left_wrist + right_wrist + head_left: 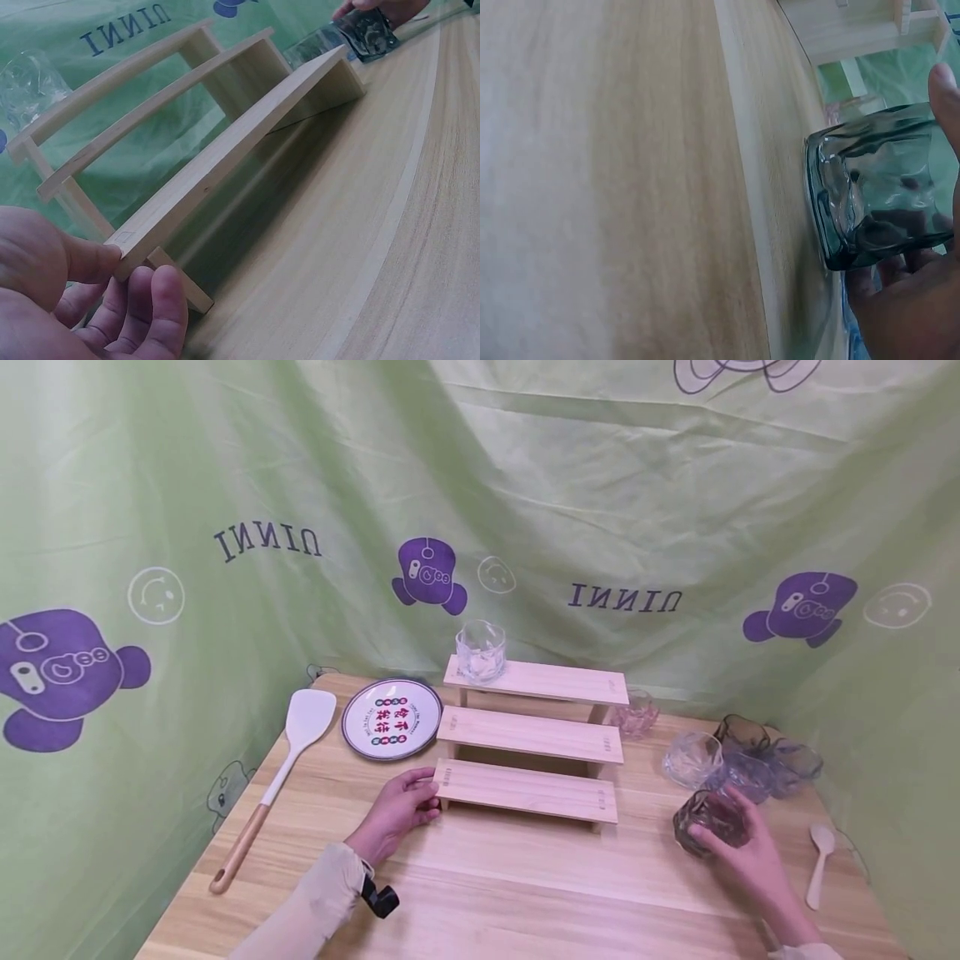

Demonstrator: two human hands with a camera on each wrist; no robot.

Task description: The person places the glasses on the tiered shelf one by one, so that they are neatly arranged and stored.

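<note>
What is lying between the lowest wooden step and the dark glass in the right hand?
In the head view, only bare tabletop shows between the lowest step and the held dark glass.

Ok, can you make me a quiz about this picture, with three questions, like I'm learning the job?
1. Which hand is holding a dark glass?
2. True or false: the clear glass on the wooden stand sits on its middle step.
3. Fill in the blank: the left hand pinches the end of the stand's ____ step.

Key:
1. The right hand.
2. False: it sits on the top step.
3. Lowest.
</note>
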